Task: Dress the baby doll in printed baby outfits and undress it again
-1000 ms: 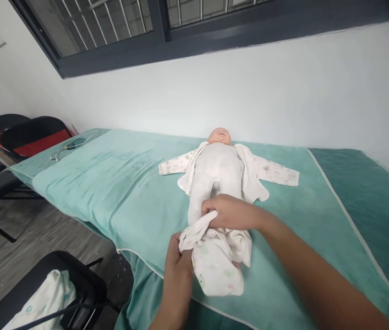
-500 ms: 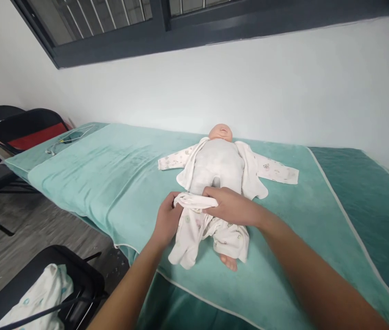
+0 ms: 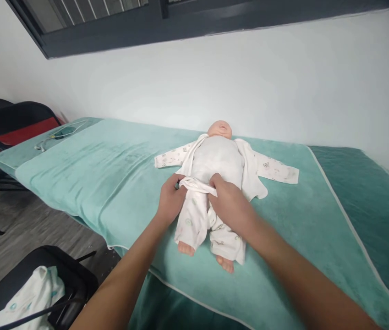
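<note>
A baby doll [image 3: 219, 158] lies on its back on the green towel [image 3: 128, 151], head toward the wall. Its patterned white shirt [image 3: 253, 169] hangs open, with both sleeves spread out sideways. White baby pants [image 3: 192, 217] cover the doll's legs, and both feet stick out of the cuffs. My left hand [image 3: 171, 198] pinches the rolled waistband at its left end. On the other end of that waistband, my right hand [image 3: 230, 201] is closed too, at the doll's crotch. The band stretches between my hands across the upper thighs.
A black chair [image 3: 52, 261] with a white printed cloth [image 3: 31, 298] on it stands at lower left. More black and red chairs [image 3: 22, 121] are at the far left. Coiled cords [image 3: 60, 135] lie on the bed's far left end. A white wall [image 3: 215, 87] runs behind.
Both hands have drawn the waistband up the doll's legs toward its torso. The foot on the left now shows below its cuff. The view has shifted slightly.
</note>
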Demonstrator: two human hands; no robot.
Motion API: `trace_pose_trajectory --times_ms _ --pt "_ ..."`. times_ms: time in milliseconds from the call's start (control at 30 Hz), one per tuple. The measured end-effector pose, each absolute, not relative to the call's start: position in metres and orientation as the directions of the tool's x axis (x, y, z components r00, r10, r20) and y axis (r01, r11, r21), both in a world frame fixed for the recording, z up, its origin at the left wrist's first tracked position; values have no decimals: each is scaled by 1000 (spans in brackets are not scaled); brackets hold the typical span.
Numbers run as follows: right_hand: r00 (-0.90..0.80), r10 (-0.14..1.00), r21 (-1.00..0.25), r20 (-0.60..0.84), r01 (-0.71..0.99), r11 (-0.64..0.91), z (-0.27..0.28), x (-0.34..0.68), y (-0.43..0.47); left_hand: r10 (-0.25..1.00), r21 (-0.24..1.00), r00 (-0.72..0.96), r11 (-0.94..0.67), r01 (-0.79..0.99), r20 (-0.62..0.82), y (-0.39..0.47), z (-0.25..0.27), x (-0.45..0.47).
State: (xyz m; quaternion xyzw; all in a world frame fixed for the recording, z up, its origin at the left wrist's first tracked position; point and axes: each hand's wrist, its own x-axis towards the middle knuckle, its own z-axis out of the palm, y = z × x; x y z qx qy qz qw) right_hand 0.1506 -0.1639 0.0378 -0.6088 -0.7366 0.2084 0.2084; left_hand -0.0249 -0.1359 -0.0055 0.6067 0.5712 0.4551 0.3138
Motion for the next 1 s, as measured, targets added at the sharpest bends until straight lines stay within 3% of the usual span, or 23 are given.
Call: trace_pose_trajectory --times_ms 133,333,600,667,800,867,933,1000 --pt "-192 981 -672 -1 727 142 41 155 -159 965 872 -73 -195 448 254 -134 -11 -20" --pt "-370 919 -754 -139 641 144 50 162 -160 963 880 -109 -176 441 248 -145 -20 -24" --pt "-267 964 -730 4 658 186 43 159 -158 968 890 -97 -172 423 233 -152 -24 -25" --pt "-262 965 -739 11 648 184 42 160 -158 970 927 -110 -171 333 219 -153 -25 -28" --pt "-349 936 -802 -34 569 183 46 166 -157 966 978 -166 -206 -27 199 -147 -24 -38" --pt "-427 904 -852 1 474 225 49 172 -156 963 980 -215 -182 -84 160 -139 -25 -43" --pt "-459 886 -900 58 360 245 52 179 -153 960 991 -245 -135 7 132 -127 -26 -44" --pt "-369 923 -929 108 292 226 50 189 -145 959 979 -248 -93 181 137 -111 -28 -44"
